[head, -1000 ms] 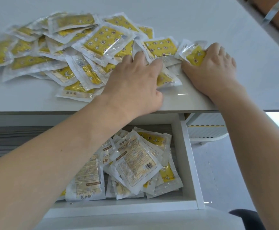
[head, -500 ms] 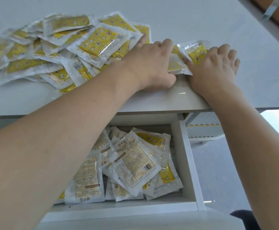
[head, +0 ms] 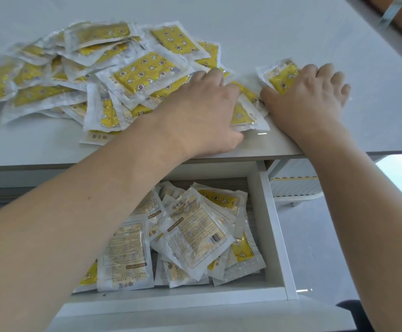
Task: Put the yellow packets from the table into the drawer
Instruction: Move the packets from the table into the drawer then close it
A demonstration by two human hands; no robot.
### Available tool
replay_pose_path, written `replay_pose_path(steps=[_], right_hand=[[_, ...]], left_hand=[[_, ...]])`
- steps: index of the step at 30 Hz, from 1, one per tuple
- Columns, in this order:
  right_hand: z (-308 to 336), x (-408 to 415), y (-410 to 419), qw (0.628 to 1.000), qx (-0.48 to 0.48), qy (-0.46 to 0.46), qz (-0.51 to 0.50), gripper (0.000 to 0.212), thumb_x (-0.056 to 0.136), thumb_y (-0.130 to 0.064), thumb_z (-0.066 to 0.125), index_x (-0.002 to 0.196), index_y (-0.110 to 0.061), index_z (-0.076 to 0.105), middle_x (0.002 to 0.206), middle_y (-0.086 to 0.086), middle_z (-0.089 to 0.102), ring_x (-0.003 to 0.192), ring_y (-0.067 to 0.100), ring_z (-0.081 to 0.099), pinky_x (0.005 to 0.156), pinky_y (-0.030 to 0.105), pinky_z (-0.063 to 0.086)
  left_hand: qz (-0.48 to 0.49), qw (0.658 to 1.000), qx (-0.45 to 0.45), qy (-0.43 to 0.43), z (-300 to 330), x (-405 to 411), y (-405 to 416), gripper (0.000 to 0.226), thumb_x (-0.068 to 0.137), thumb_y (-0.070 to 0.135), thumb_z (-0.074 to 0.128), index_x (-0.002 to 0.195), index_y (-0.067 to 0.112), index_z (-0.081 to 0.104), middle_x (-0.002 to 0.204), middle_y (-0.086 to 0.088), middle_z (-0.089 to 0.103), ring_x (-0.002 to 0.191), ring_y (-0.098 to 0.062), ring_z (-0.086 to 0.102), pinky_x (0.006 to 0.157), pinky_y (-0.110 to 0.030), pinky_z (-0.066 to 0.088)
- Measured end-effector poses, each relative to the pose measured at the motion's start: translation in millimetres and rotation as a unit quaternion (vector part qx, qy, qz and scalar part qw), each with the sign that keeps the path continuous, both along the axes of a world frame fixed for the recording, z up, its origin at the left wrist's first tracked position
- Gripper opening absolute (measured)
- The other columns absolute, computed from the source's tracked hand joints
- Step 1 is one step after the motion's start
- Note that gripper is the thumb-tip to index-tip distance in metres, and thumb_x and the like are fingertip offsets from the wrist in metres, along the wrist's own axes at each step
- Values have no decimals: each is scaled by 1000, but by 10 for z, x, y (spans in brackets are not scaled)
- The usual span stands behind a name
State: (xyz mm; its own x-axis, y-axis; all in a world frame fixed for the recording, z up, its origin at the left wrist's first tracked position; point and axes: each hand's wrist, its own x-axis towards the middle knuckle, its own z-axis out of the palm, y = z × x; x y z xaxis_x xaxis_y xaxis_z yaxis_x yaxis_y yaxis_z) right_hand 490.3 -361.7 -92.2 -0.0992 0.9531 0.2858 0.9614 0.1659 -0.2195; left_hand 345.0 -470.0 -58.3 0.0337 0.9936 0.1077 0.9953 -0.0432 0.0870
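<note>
Gathering step: both hands sit on packets at the tabletop [head: 291, 32] edge, directly above the open drawer [head: 275, 236]. Left hand [head: 202, 116] lies over a packet [head: 243, 113], fingers curled round it. Right hand [head: 307, 97] covers another packet [head: 279, 77]; grip unclear. Main pile [head: 99, 75] lies left of them. Next, likely: drag both off the edge, drop into drawer.

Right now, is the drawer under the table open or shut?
Open. The drawer is pulled out below the table edge, with packets visible inside.

Packets [head: 145, 73] heaped on table [head: 291, 32]; others in drawer [head: 276, 236] below.
</note>
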Motion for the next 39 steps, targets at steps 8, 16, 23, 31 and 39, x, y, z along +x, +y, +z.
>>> replay_pose_path(steps=[8,16,23,31,39], right_hand=[[29,-7,-59,1000,-4,13,-7,71,79,-62,48,119,-4,48,124,16,50,119,36,43,100,45,29],[69,2,-94,998,-28,48,13,88,71,-74,34,123,-4,45,125,15,49,119,35,43,100,40,32],[106,-83,-463,992,-41,64,101,55,75,-56,57,110,-15,42,102,0,43,109,29,49,81,32,30],[244,-224,-1003,983,-64,1,175,57,74,-61,57,100,-14,38,91,0,48,82,22,43,71,33,31],[421,-377,-1719,922,-205,-164,286,57,78,-68,46,101,-17,35,82,-5,46,75,19,47,63,32,35]], left_hand=[[49,997,60,16,31,67,-32,33,86,23,58,112,13,41,81,-6,47,75,-29,43,62,-37,35],[27,986,160,-45,32,-3,-302,42,84,13,54,126,11,50,99,-7,61,81,-26,50,64,-35,41],[44,935,88,-339,221,-219,-1084,19,84,19,56,101,22,63,78,-1,63,66,-18,57,59,-30,51],[83,921,-134,-355,-132,-565,-1397,35,84,22,60,106,50,61,82,6,70,57,-10,58,52,-33,45],[134,964,-158,-169,-449,-881,-1515,42,87,22,57,124,41,49,107,11,61,79,-6,63,69,-28,53]])
